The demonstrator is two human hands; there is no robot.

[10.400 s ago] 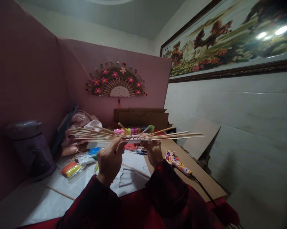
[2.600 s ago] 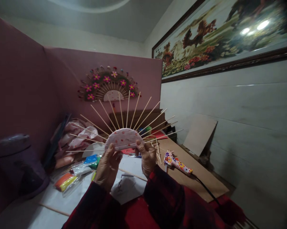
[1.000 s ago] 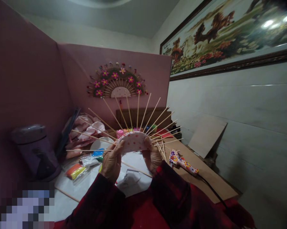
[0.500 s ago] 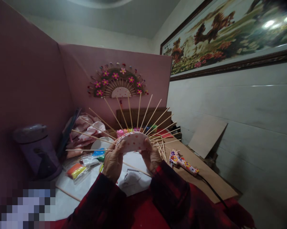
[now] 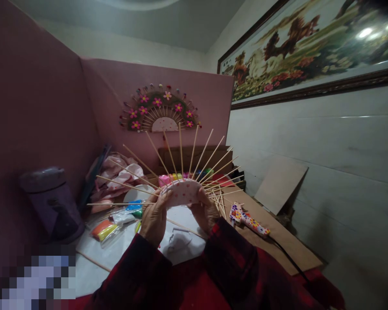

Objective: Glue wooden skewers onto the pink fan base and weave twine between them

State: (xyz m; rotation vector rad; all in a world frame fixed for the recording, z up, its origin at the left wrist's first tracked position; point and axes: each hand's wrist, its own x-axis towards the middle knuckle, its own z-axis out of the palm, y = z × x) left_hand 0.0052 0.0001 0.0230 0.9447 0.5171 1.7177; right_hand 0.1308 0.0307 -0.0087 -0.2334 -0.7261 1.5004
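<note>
I hold up a half-made fan [image 5: 181,192]: a white half-disc with pink dots from which several thin wooden sticks [image 5: 194,148] fan out upward and sideways. My left hand [image 5: 154,217] pinches the half-disc's left end, thumb on the front. On the right end, my right hand [image 5: 205,212] grips it the same way. Both sleeves are dark red plaid. The fan stands nearly upright in front of me, above the white sheet [image 5: 116,254] on the table.
A finished flowered fan [image 5: 160,113] hangs on the pink partition. Clay packets [image 5: 103,229], a purple pot [image 5: 50,202], pink cloth [image 5: 116,172] and loose sticks lie left. A flowered glue gun [image 5: 248,220] rests on brown cardboard [image 5: 277,245] at right. A large framed picture [image 5: 310,47] hangs above.
The fan lay flat, edge-on, ten seconds ago; it is now tilted up to face me. Over the last second it has barely shifted, drifting slightly right with the view.
</note>
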